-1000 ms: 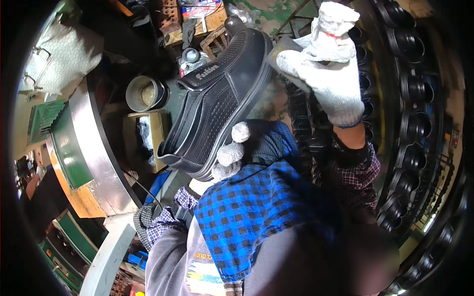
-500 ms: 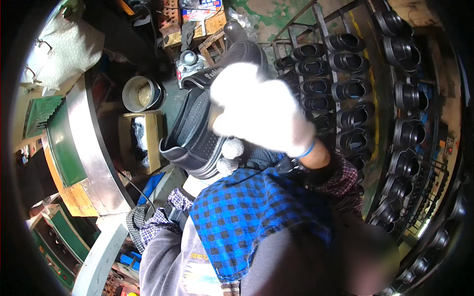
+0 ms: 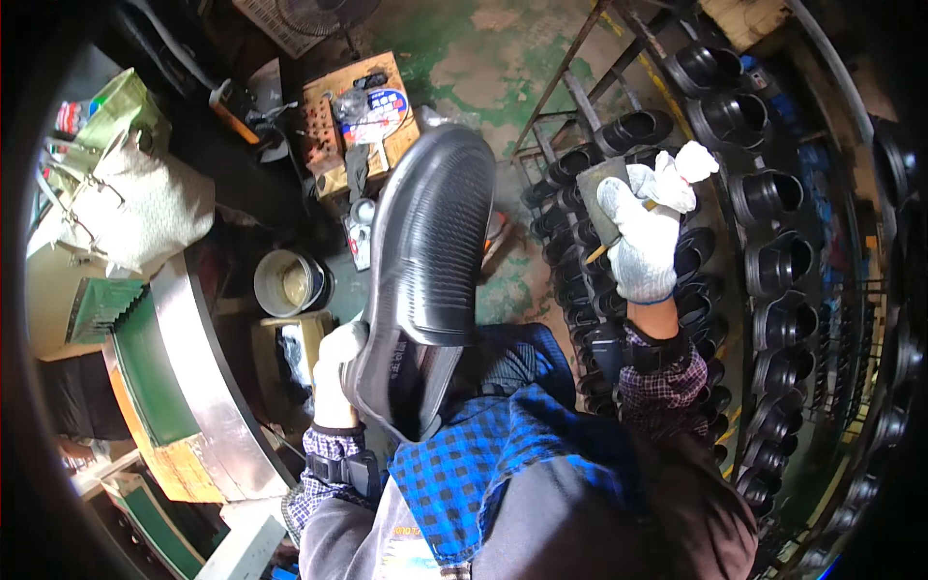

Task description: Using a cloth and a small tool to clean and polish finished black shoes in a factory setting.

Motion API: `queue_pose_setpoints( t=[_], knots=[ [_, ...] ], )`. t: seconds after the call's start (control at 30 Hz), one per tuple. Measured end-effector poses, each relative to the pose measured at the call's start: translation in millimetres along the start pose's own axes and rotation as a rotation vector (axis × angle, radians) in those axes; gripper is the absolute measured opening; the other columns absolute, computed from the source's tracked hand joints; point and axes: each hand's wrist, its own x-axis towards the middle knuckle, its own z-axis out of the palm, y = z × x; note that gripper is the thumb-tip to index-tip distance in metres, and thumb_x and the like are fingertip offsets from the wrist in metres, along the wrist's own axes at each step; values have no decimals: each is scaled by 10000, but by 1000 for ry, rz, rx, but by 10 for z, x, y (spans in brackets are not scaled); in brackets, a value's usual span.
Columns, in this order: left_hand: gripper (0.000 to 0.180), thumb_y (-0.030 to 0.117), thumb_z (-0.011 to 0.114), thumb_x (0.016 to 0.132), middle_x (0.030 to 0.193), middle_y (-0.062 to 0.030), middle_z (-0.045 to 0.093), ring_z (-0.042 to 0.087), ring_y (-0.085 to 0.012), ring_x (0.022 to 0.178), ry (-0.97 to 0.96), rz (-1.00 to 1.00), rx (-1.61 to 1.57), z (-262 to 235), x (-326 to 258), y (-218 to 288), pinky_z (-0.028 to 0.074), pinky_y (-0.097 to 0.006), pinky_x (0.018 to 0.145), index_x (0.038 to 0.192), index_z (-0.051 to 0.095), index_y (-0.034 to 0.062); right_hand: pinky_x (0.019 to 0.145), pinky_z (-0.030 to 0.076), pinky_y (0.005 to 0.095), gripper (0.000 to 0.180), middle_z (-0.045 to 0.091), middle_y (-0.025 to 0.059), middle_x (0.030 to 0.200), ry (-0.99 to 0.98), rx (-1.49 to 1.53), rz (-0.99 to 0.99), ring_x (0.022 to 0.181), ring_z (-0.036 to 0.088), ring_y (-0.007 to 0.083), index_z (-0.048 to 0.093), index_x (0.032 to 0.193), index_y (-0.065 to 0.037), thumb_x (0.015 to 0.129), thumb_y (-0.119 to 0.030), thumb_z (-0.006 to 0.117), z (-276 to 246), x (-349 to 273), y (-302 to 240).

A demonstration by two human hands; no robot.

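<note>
Holding a black shoe (image 3: 425, 261) sole-up over the lap, the left hand (image 3: 336, 372), in a white glove, has its grip closed around the heel end at about 7 o'clock of the shoe, while the toe points away toward 12 o'clock above the green-stained floor (image 3: 503, 58). Off at 3 o'clock from the shoe, well apart from it, the right hand (image 3: 643, 242), also gloved in white, is clenched on a dark flat-headed tool (image 3: 601, 193) with a pale wooden handle, and a wad of white cloth (image 3: 677, 179) is bunched against the same fist. Behind that hand stands a metal rack (image 3: 773, 261) filled with rows of black shoes. At 9 o'clock of the shoe sits a small bucket (image 3: 288, 283) with pale contents, and further left a metal-edged worktop (image 3: 188, 367) with a green top. A wooden crate (image 3: 358, 121) of odds and ends lies at 11 o'clock. As a judgement: the shoe is gripped only at the heel, so its long free end could twist or drop if the tool presses hard on the sole. The cloth crowding the fist could also loosen the hold on the handle, and a slip would send the tool toward the rack.
</note>
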Motion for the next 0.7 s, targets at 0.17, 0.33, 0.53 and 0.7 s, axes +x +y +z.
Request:
queue_pose_setpoints(
  t=[0.17, 0.33, 0.53, 0.7],
  knots=[
    [906, 228, 687, 704, 1417, -156, 316, 338, -234, 1291, -629, 192, -1250, -18, 188, 118, 237, -324, 1081, 1412, 186, -34, 1028, 305, 324, 545, 507, 53, 982, -95, -9, 25, 959, 479, 139, 417, 1145, 0, 699, 34, 727, -58, 38, -102],
    [831, 186, 640, 741, 1423, -125, 317, 331, -204, 1293, -691, 265, -1064, 74, 359, 103, 233, -309, 1077, 1415, 200, -22, 893, 398, 296, 251, 524, 23, 821, -81, -155, -115, 864, 501, 119, 542, 766, -39, 652, 18, 758, -39, 26, -108],
    [743, 154, 619, 780, 1384, -115, 375, 386, -181, 1239, -733, 327, -1036, 146, 388, 332, 265, -282, 1047, 1399, 251, -29, 579, 402, 272, 223, 455, 2, 734, -225, -345, -121, 668, 459, 90, 512, 766, -49, 687, -70, 720, 126, -89, -539],
    [598, 229, 558, 842, 1290, -143, 480, 489, -240, 1157, -485, 399, -1084, 294, 590, 377, 353, -334, 1019, 1348, 353, -13, 661, 458, 352, 274, 562, 87, 841, -856, -357, -486, 797, 565, 191, 543, 953, -54, 740, -193, 645, -221, -19, -817]
  ],
)
